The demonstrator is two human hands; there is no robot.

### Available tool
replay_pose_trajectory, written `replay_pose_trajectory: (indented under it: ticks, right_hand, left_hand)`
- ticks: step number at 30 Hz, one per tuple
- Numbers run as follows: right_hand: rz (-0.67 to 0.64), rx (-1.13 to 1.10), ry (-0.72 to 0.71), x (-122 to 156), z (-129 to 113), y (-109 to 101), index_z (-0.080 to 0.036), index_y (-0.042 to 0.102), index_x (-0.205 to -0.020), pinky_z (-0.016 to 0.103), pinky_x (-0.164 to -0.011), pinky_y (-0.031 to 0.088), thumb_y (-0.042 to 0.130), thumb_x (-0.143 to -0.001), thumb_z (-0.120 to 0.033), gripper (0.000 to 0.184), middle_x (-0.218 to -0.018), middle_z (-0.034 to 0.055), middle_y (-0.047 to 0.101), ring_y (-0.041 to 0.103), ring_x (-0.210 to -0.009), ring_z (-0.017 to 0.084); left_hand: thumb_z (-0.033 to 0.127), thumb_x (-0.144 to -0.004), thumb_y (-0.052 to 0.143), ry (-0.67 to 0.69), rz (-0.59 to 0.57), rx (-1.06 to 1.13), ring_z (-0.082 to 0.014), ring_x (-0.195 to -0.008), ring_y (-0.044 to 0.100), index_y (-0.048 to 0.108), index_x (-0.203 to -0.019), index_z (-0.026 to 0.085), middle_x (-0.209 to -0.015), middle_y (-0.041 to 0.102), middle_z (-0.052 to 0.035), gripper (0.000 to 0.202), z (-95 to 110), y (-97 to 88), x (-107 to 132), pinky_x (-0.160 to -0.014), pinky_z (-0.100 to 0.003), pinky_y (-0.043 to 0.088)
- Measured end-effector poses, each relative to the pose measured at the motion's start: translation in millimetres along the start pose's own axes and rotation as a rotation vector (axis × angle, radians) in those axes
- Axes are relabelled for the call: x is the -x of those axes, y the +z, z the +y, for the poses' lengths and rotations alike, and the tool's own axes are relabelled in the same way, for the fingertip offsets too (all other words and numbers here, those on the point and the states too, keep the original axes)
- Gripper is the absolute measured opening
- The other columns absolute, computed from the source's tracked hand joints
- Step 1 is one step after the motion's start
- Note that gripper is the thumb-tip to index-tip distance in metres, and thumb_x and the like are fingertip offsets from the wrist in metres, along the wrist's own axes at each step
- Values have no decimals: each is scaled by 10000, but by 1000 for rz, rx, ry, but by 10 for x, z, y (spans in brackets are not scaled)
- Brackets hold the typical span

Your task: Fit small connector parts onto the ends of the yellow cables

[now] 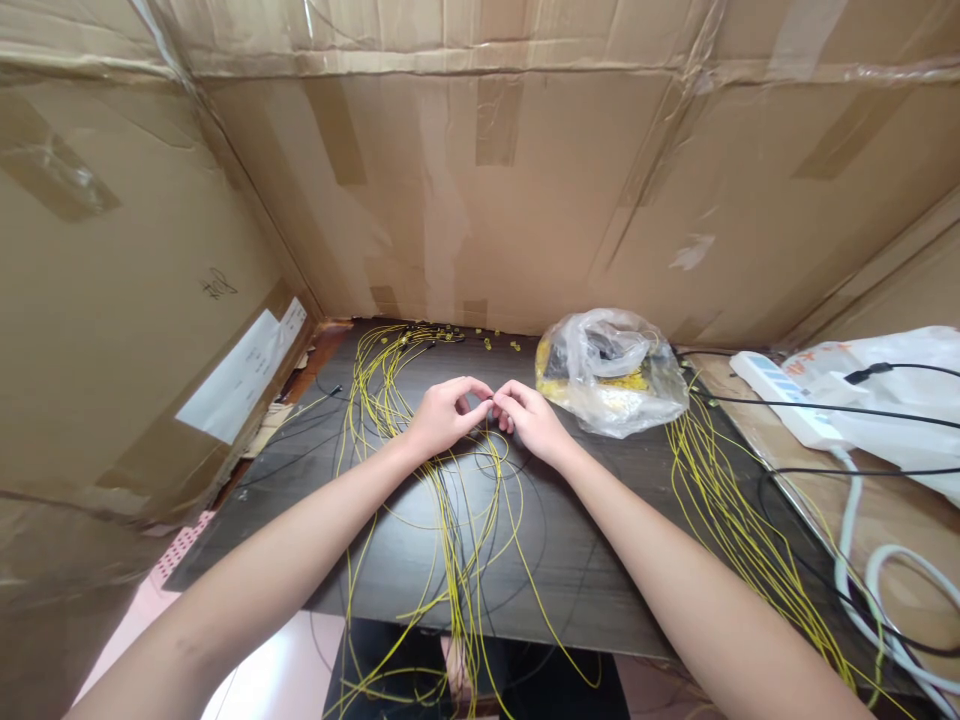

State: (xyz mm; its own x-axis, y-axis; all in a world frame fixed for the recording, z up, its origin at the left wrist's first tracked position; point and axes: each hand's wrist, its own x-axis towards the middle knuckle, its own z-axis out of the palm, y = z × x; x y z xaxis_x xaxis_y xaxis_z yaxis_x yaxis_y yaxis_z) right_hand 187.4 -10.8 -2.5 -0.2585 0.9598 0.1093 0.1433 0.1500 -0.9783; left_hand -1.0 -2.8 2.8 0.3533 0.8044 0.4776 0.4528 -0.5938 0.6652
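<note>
My left hand (448, 416) and my right hand (531, 424) meet above the middle of a dark tabletop (585, 560), thumbs and forefingers pinched together. Something small and dark is between the fingertips, mostly hidden by them. A thin yellow cable (489, 440) rises to the pinch from a loop just below. Under and around my hands spreads a loose bundle of yellow cables (454, 540), some hanging over the front edge. At the back left, several cable ends with black tips lie together. Small yellow pieces (487, 345) are scattered along the back edge.
A clear plastic bag (611, 375) with yellow and dark contents sits at the back right. More yellow cables (720, 500) drape along the right side. Beyond them are a white power strip (787, 400), black leads and a white bag (900, 400). Cardboard walls (555, 200) enclose the back and sides.
</note>
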Motion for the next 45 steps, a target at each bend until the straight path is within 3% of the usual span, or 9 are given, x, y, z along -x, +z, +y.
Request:
replay_pose_trajectory:
  ticks: [9,20,31,40,45]
  right_hand:
    - [-15,60,-29,-3,-3,8,-222,559,-771,282,-573,430,542,-939,-624,436,-694,-9,589,513,-565,133]
    - [22,4,17,17,-32,32,-229,541,-835,279,-596,436,547,-880,-455,230,-731,-25,599,539,-595,133]
    - [10,116,-32,6,-10,35,-226,521,-732,289,-610,428,451,-961,-558,410,-667,-13,562,530,-587,141]
    - [24,54,7,3,18,35,-234,533,-836,283,-620,431,518,-907,-467,244,-684,-30,580,537,-606,146]
    - [22,109,-16,3,17,32,-228,535,-790,288,-620,428,467,-950,-489,313,-665,-21,565,535,-608,149]
  left_hand:
    - [284,-917,686,33,30,-2,-101,-572,587,731,-946,185,-845,744,-16,112,8,-7,1,-610,-234,496]
    - [273,-923,668,12,19,3,-99,-557,592,725,-975,179,-863,754,-20,121,26,4,6,-601,-233,501]
    - [248,-930,666,94,34,3,-88,-545,567,708,-959,170,-829,734,-10,93,15,1,5,-586,-226,467]
    - [263,-928,659,65,26,-5,-88,-528,568,710,-963,173,-826,736,-10,110,22,11,12,-582,-227,479]
    - [272,-926,673,57,14,0,-92,-545,571,710,-964,174,-853,739,-17,112,17,11,10,-594,-232,486]
